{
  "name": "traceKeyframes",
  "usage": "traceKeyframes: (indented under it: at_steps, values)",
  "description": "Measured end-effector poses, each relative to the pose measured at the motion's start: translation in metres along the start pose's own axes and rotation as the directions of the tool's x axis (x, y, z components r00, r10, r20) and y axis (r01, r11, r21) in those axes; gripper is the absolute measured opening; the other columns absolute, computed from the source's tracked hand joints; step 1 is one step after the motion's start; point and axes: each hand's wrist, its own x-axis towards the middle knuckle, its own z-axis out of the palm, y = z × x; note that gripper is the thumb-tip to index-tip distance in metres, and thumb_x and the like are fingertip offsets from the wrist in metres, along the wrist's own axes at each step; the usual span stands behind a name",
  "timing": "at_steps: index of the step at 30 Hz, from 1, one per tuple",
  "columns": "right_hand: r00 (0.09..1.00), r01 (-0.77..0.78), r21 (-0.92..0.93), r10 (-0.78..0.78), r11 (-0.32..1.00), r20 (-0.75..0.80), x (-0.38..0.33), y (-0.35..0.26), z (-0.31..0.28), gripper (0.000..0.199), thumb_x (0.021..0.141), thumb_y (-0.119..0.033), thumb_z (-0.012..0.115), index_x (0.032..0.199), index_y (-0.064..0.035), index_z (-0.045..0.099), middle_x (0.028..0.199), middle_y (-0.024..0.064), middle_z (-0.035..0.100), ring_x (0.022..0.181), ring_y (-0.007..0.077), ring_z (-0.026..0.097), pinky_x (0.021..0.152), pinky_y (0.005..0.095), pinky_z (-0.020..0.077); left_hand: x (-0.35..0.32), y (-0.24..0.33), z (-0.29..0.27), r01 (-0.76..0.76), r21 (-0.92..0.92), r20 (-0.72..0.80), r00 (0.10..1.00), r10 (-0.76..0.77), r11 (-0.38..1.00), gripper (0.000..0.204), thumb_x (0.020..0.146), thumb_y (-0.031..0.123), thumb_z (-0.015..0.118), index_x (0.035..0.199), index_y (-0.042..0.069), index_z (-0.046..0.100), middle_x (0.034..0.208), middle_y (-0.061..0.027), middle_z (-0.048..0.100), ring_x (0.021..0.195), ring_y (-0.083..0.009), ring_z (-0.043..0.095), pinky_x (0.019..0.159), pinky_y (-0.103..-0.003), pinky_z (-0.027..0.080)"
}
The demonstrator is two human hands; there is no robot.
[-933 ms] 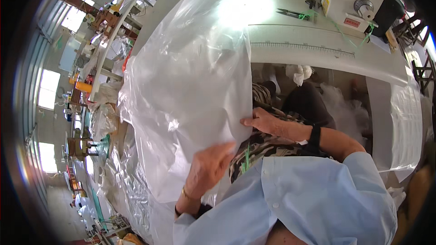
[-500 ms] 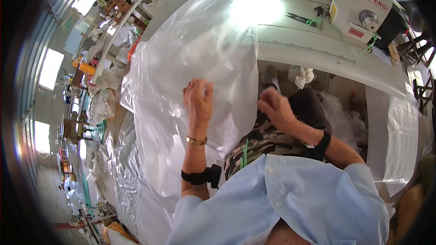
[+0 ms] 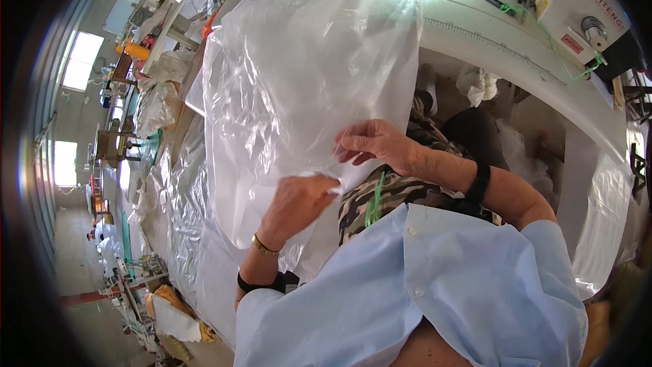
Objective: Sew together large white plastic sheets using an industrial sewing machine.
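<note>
A large clear plastic sheet (image 3: 305,81) runs from the sewing table down over my lap, wrinkled and shiny. At its near edge my left hand (image 3: 299,205) is closed, with a bit of the film pinched between thumb and fingers. My right hand (image 3: 380,147) lies over the sheet's right side, its fingers bent and slightly apart, touching or just above the film. Green strings (image 3: 375,200) rest on my camouflage trousers (image 3: 407,194) beside the sheet.
The white sewing table (image 3: 475,24) spans the far side, with a ruler strip (image 3: 496,44), dark thread snips (image 3: 490,0) and the sewing machine (image 3: 577,20). Crumpled plastic (image 3: 187,211) lies at the left. A white cloth bundle (image 3: 477,83) shows beneath the table.
My left hand has come down to the sheet's near edge and closed on it. My right hand has moved left over the film. The view has shifted, so the table sits higher.
</note>
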Motion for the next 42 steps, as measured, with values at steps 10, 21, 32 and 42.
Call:
traceKeyframes:
  at_steps: [10, 21, 32, 42]
  values:
    - [0.993, 0.098, -0.067, -0.101, 0.993, -0.052, -0.011, 0.019, 0.004, 0.018, 0.096, -0.018, 0.059, 0.097, -0.0006, 0.064, 0.089, 0.007, 0.068, 0.082, 0.0145, 0.066, 0.078, 0.0282, 0.0534, 0.039, 0.021, -0.032, -0.077, -0.411, -0.286, 0.957, -0.048, 0.908, 0.013, 0.087, -0.001, 0.064, 0.099, 0.0, 0.068, 0.081, -0.0115, 0.066, 0.07, -0.022, 0.064, 0.064, -0.029, 0.051]
    - [0.972, 0.176, -0.379, -0.221, 0.908, -0.078, -0.023, 0.005, 0.027, 0.023, 0.1, -0.016, 0.051, 0.114, 0.0002, 0.059, 0.086, 0.0073, 0.065, 0.071, 0.0135, 0.063, 0.068, 0.0288, 0.0542, 0.081, -0.003, 0.004, 0.058, -0.419, -0.15, 0.98, -0.132, 0.906, 0.04, 0.087, 0.032, 0.073, 0.101, -0.004, 0.064, 0.074, -0.0093, 0.068, 0.064, -0.0141, 0.063, 0.062, -0.027, 0.05]
    - [0.956, 0.096, -0.329, -0.179, 0.94, -0.234, -0.02, -0.008, -0.004, 0.034, 0.094, -0.028, 0.062, 0.102, 0.0047, 0.06, 0.072, 0.0076, 0.064, 0.065, 0.0133, 0.064, 0.061, 0.0293, 0.0519, 0.087, -0.021, 0.008, 0.155, -0.81, -0.023, 0.955, -0.296, 0.565, 0.023, 0.086, 0.015, 0.073, 0.102, -0.001, 0.068, 0.067, 0.0026, 0.059, 0.057, -0.0036, 0.051, 0.049, -0.018, 0.036]
    - [0.984, 0.099, 0.068, -0.087, 0.993, -0.157, 0.0, 0.005, -0.001, 0.02, 0.094, -0.025, 0.063, 0.091, -0.005, 0.064, 0.075, 0.0039, 0.063, 0.066, 0.012, 0.061, 0.062, 0.0252, 0.0512, 0.08, -0.018, -0.003, 0.187, -0.834, -0.062, 0.903, -0.426, 0.518, 0.014, 0.087, 0.015, 0.071, 0.086, 0.001, 0.068, 0.061, 0.0034, 0.055, 0.05, -0.0014, 0.043, 0.043, -0.018, 0.031]
